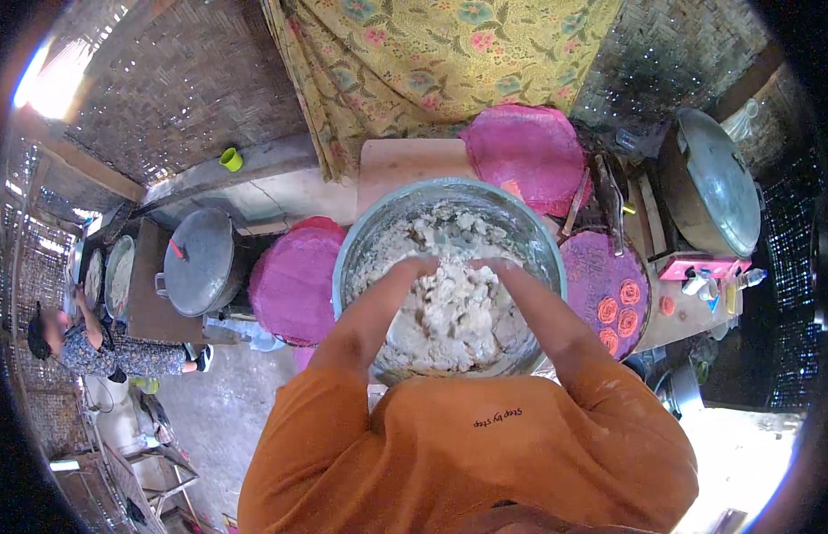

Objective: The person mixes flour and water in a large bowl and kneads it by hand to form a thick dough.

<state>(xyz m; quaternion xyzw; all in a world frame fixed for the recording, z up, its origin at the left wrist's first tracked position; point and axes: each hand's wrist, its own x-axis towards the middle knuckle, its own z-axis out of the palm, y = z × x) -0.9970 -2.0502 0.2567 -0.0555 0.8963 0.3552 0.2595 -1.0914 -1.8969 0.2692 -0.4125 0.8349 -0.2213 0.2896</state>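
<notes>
A large round basin (pixel 351 258) stands right in front of me, filled with pale, lumpy dough (pixel 458 311). Both my forearms reach down into it. My left hand (pixel 420 265) is sunk in the dough left of the middle, with its fingers covered. Close to it on the right, my right hand (pixel 496 266) is also pushed into the dough, and its fingers are hidden too. Between the hands the dough is heaped in loose, wet-looking clumps, and smears of it coat the basin's inner wall.
Pink round trays (pixel 294 278) flank the basin; a purple one (pixel 601 267) at right bears several orange coils (pixel 629 291). Lidded pots stand left (pixel 200 262) and far right (pixel 717 187). Another person (pixel 98 347) is at far left. A floral cloth (pixel 450 62) hangs behind.
</notes>
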